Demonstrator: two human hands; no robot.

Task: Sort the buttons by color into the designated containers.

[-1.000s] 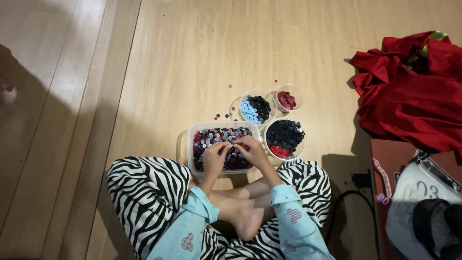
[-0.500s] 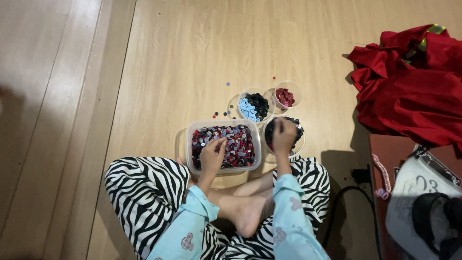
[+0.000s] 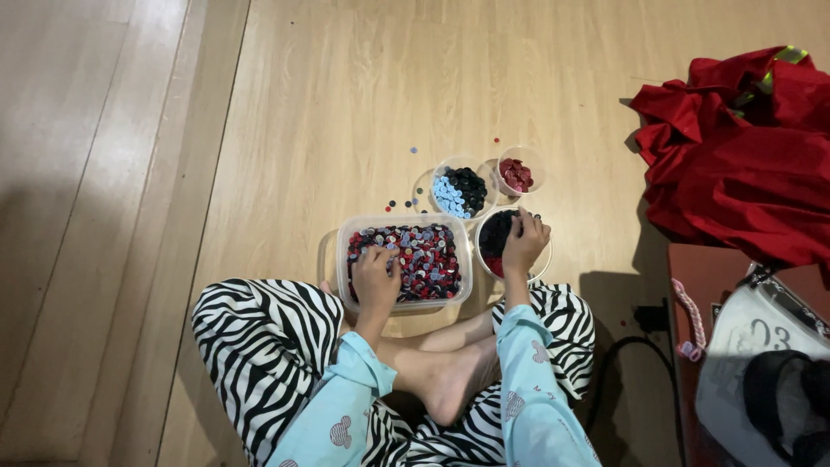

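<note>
Wooden floor (image 3: 346,104), pale planks, bearing everything listed. Red cloth (image 3: 735,164), heaped at the upper right, well apart from the hands. Zebra-striped trousers (image 3: 259,346) on crossed legs, bare feet tucked between them, pale blue sleeves running forward on both arms. Rectangular clear tub (image 3: 405,262), just ahead of the shins, filled with mixed red, black and blue buttons. Round bowl of black and red buttons (image 3: 501,251), touching the tub's right side. Round bowl of blue and black buttons (image 3: 458,190), behind the tub. Small cup of red buttons (image 3: 517,175), beside it, farthest from the body. Left hand (image 3: 377,278): forearm stretched straight ahead, palm down over the tub's near left part, fingers curled into the mixed buttons (whether any button is pinched cannot be told). Right hand (image 3: 524,242): arm extended forward, wrist bent, palm down over the black-and-red bowl, fingers bunched and dipped toward its contents; any hold is hidden. Loose buttons (image 3: 399,204), a few scattered on the floor behind the tub.
</note>
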